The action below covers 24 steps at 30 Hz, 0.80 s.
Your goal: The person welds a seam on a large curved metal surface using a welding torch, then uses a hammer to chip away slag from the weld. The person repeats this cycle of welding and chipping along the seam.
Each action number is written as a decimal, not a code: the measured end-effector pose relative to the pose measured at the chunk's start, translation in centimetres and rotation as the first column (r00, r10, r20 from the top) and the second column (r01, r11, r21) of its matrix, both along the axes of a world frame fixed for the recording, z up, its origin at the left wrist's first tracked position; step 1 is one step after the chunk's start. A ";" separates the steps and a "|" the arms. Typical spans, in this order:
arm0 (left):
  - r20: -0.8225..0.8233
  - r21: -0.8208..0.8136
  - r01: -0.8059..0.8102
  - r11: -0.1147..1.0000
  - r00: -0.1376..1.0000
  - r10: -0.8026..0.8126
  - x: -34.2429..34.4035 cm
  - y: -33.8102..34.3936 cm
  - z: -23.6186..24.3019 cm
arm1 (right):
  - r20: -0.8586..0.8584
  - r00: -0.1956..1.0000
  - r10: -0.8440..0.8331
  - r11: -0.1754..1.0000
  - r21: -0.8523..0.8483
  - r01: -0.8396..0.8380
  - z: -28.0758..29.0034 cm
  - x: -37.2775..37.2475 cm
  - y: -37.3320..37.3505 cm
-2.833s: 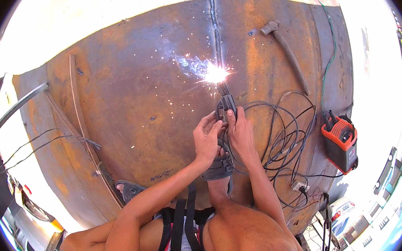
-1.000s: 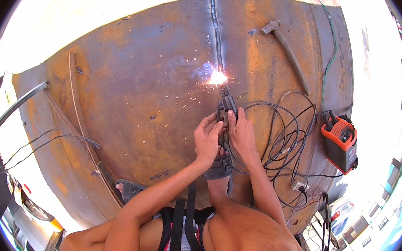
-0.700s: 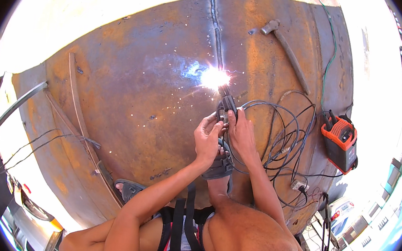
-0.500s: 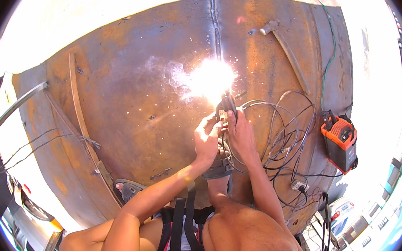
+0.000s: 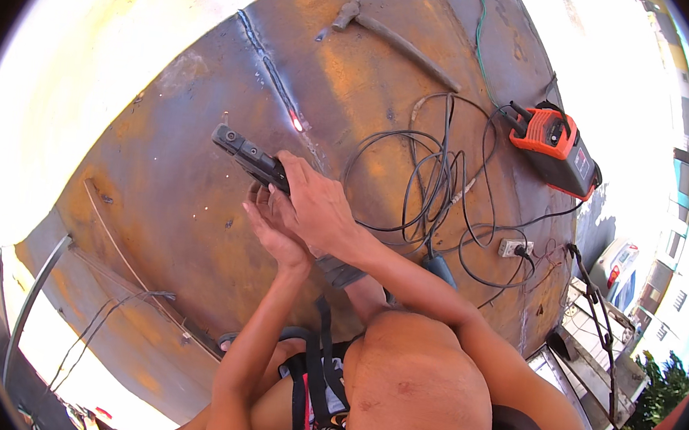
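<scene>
Left of the weld seam (image 5: 269, 65), just beside its glowing end (image 5: 297, 122), a black electrode holder (image 5: 245, 154) slants above the rusty steel plate (image 5: 173, 159). The right hand (image 5: 317, 203) is wrapped around the holder's rear end; the left hand (image 5: 279, 232), below the seam, is cupped against the right one, fingers bent near the handle, and whether it grips anything I cannot tell. Both are bare, so the likeliest harm is a burn, caused by a finger or wrist straying back toward that red-hot end of the seam. The bare leg (image 5: 422, 361), lower down and right of the seam, could catch hot bits in the same way. Right of the seam, black cable (image 5: 432, 227) lies in loose, crossing loops; a sharp pull might snag these and jerk the holder or tug the orange-and-black welding machine (image 5: 559, 156), farther right of the seam.
</scene>
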<state>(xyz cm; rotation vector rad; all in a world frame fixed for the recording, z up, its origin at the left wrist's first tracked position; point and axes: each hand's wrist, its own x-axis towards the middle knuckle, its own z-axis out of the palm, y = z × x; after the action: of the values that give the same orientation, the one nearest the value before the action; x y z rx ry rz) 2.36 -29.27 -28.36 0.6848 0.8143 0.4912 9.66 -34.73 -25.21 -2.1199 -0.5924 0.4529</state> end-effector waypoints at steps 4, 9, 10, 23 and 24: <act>0.055 -0.026 0.358 0.933 0.933 -0.356 -4.6 -3.4 -3.3 | -0.079 0.997 -0.010 0.993 0.115 0.020 2.9 1.2 2.3; 0.221 0.075 0.898 0.433 0.409 -0.886 -3.9 -11.1 -0.3 | -0.106 0.994 -0.002 0.947 0.319 0.036 5.9 1.8 4.6; 0.323 -0.007 0.927 0.374 0.356 -0.877 -3.6 -11.2 0.0 | -0.126 0.992 0.015 0.941 0.337 0.029 6.7 1.8 4.8; -0.669 0.531 0.847 0.021 0.434 -0.604 -6.7 -6.8 -4.2 | -0.174 0.985 0.001 0.909 0.411 0.072 8.5 1.2 2.9; -0.670 0.571 0.821 0.002 0.467 -0.577 -6.6 -7.3 -4.4 | -0.168 0.986 -0.001 0.911 0.407 0.071 8.4 1.2 2.9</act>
<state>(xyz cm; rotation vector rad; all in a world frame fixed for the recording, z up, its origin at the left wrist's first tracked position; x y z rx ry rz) -4.20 -36.60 -32.79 2.0916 0.2250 -0.2537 10.82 -31.84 -16.83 -1.6693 -0.5017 0.4338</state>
